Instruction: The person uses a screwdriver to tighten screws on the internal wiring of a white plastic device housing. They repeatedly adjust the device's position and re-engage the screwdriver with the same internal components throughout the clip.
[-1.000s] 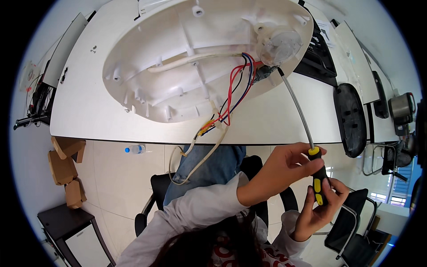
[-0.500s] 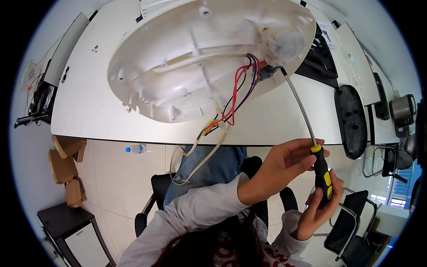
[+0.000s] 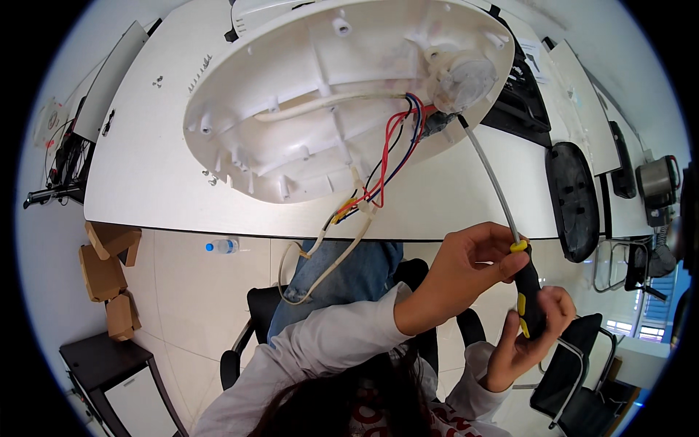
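Observation:
A screwdriver (image 3: pixel 495 178) with a black and yellow handle slants up from my hands. My left hand (image 3: pixel 470 266) pinches it where the shaft meets the handle. Lower down, the fingers of my right hand (image 3: pixel 535 342) close round the handle's end, slightly blurred. The shaft's dark tip reaches a grey-black part (image 3: pixel 438 124) beside a round whitish housing (image 3: pixel 466 79); exact contact is hard to make out. Both sit in a large white oval plastic shell (image 3: pixel 291 167), open side up. Red, blue and black wires (image 3: pixel 386 153) run from there to a cream cable (image 3: pixel 342 258) hanging over the table edge.
Small screws (image 3: pixel 200 73) lie in groups on the white table (image 3: pixel 145 160) left of the shell. Right of it are a black tool case (image 3: pixel 520 102) and a black oval cover (image 3: pixel 573 200). A bottle (image 3: pixel 222 246) and cardboard boxes (image 3: pixel 102 273) are on the floor.
The screwdriver handle has turned; its yellow patches now face another way. My right hand's fingers have shifted round it. The shell has moved slightly right, showing more screws at its left.

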